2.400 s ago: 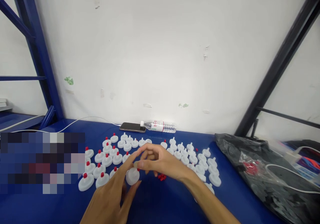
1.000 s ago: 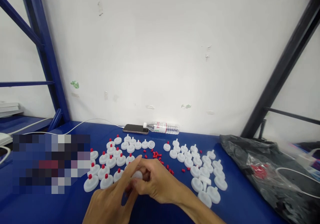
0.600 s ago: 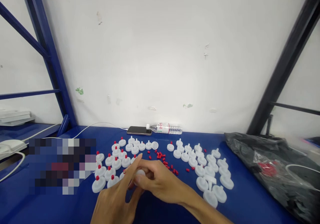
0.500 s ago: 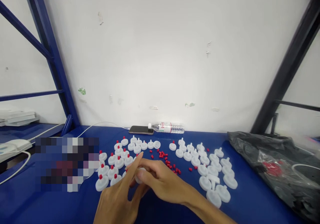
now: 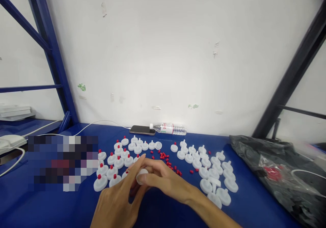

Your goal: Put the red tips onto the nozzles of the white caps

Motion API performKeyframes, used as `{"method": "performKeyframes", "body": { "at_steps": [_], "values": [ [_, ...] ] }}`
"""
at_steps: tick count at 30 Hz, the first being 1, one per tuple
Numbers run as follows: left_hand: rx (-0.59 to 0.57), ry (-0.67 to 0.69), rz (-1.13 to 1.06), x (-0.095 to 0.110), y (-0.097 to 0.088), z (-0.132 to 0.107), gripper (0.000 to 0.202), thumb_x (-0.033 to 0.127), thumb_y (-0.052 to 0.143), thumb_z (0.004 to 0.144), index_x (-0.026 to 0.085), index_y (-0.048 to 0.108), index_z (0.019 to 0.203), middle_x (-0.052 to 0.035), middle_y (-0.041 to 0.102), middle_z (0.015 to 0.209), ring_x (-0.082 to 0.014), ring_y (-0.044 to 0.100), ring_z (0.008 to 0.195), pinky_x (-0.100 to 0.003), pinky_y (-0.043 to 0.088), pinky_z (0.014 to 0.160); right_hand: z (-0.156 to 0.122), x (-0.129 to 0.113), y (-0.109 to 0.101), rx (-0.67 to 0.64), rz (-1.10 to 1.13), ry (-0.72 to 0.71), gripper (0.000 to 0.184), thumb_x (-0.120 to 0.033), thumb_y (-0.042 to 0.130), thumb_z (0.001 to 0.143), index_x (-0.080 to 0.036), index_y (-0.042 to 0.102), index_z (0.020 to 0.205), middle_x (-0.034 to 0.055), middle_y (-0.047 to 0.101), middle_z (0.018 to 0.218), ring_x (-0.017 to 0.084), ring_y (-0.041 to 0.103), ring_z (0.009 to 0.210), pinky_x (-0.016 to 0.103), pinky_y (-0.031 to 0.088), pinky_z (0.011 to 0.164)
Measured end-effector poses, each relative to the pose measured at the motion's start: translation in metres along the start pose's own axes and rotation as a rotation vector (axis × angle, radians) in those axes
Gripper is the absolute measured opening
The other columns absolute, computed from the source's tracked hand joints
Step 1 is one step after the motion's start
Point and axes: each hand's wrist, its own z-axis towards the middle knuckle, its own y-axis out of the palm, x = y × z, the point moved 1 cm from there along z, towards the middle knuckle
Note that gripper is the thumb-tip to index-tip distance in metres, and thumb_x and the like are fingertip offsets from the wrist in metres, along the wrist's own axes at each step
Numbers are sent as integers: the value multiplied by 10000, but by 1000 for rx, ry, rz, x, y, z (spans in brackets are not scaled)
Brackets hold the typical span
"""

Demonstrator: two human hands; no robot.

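Discs with red caps point(image 5: 100, 182), clustered upright on blue table point(image 5: 76, 209). Then left hand point(image 5: 117, 199), index finger and thumb curled around white disc point(image 5: 141, 171), tilted between both palms. Next, right hand point(image 5: 168, 182), pinching same disc, thumb flat on it, other fingers partly hidden. Beyond, loose caps point(image 5: 191, 171); farther right, bare discs point(image 5: 231, 185), many touching; finally black bag point(image 5: 254, 167).

White pieces point(image 5: 100, 183) matt plastic; red caps point(image 5: 161, 156) smooth plastic; tabletop point(image 5: 63, 206) glossy.
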Motion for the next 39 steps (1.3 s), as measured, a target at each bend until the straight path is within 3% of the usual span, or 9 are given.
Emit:
{"method": "performKeyframes", "body": {
  "at_steps": [3,9,15,22,25,30,39],
  "values": [
    [-15,3,-3,0,0,0,580,292,572,1000,393,397,1544,98,846,926,-146,791,613,-177,475,440,1,0,1,26,35,-8,380,-449,778,846,-161,741,1090,53,745,867,211,735,817,398,545,876],
    [14,17,-6,5,-5,2,529,263,542,984,378,462,1494,91,845,919,-112,707,448,-176,411,380,1,3,3,82,36,-32,445,-480,851,766,-136,770,1036,80,758,884,227,742,810,409,561,862],
    [41,22,-30,7,-5,1,481,282,545,996,367,491,1467,107,831,815,-132,790,600,-171,382,364,3,8,1,95,37,-19,448,-486,876,717,-128,802,976,77,761,847,214,732,775,382,563,829],
    [27,12,-56,6,-4,2,495,291,588,986,371,493,1465,124,806,737,-117,765,544,-160,375,359,2,7,3,84,26,-24,444,-496,851,754,-119,802,983,78,754,842,197,719,768,347,555,806],
    [22,0,-114,9,-4,2,479,354,600,1000,367,488,1467,99,825,823,-113,762,560,-153,380,358,3,8,-1,80,37,31,432,-498,809,796,-127,791,1015,63,739,795,196,719,720,338,563,760],
    [6,-53,-247,19,-10,7,334,461,542,1027,377,550,1350,109,809,845,-79,609,377,-160,412,366,1,6,-6,61,34,57,388,-475,742,889,-180,753,1140,47,729,854,168,722,761,280,563,724],
    [-24,-182,-341,20,-13,8,319,448,597,973,384,610,1285,92,777,764,-135,625,456,-225,406,443,-1,5,-9,11,55,74,439,-535,669,955,-192,718,1225,41,696,866,148,713,728,251,584,661]
  ]
}}
